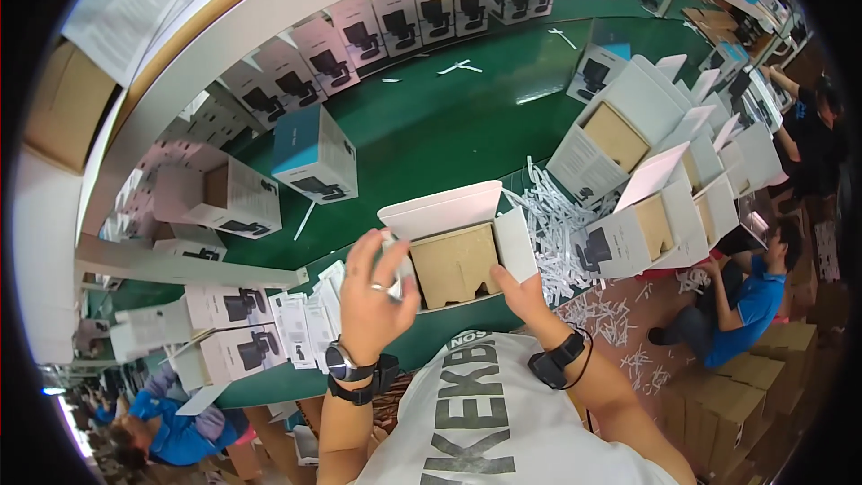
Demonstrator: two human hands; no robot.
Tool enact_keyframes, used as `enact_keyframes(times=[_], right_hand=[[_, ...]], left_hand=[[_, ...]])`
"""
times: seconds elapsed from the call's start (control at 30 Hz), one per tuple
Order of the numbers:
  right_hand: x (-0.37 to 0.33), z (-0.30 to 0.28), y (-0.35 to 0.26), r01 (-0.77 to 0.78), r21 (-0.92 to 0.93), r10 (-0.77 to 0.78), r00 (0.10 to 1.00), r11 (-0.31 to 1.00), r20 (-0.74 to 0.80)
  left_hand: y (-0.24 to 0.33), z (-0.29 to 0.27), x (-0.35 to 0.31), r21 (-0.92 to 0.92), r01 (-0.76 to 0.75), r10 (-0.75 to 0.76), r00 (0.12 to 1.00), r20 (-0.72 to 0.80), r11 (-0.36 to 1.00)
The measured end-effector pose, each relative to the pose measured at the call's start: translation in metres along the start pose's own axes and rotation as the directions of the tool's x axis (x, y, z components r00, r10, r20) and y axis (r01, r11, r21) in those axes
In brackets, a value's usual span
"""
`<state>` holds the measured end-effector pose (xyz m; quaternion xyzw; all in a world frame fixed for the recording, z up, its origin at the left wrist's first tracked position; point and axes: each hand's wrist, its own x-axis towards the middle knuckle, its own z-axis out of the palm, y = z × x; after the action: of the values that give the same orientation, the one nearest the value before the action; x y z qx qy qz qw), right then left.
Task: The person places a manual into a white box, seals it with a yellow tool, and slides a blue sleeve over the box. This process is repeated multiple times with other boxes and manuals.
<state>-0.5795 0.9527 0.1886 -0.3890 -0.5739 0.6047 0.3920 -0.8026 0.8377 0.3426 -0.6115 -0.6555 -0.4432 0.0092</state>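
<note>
Green table (431,130) with white boxes (314,154)

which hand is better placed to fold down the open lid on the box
Left, probably. The left hand is raised at the box's left side, fingertips near the open lid. The right hand sits low against the box's right side, seemingly steadying it.

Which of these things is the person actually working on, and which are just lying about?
In hand:
open white box with brown cardboard insert
left hand on its left side
right hand on its right side

Lying about:
blue-topped box
paper strips
open boxes to the right
leaflets
</note>
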Motion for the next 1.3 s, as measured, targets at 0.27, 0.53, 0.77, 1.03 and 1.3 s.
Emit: enact_keyframes(times=[0.27,0.53,0.77,1.03,1.3], right_hand=[[0.002,-0.065,-0.057,-0.320,0.097,0.274,0.906,0.942,0.321],[0.012,-0.001,-0.060,0.351,-0.409,-0.300,0.936,0.842,0.185],[0.048,-0.013,-0.079,0.322,-0.481,-0.296,0.946,0.815,0.131],[0.050,-0.011,-0.082,0.443,-0.730,-0.510,0.847,0.521,0.149],[0.054,-0.006,-0.077,0.469,-0.731,-0.554,0.819,0.496,0.149]], left_hand=[[-0.034,0.022,-0.081,-0.037,0.399,-0.374,0.885,0.277,0.916],[0.016,0.071,-0.047,0.162,0.054,-0.108,0.931,0.348,0.985],[0.009,0.082,-0.053,0.367,-0.117,-0.064,0.893,0.446,0.923],[0.008,0.084,-0.054,0.358,-0.106,-0.067,0.897,0.437,0.928],[0.008,0.085,-0.057,0.370,-0.111,-0.067,0.897,0.436,0.922]])
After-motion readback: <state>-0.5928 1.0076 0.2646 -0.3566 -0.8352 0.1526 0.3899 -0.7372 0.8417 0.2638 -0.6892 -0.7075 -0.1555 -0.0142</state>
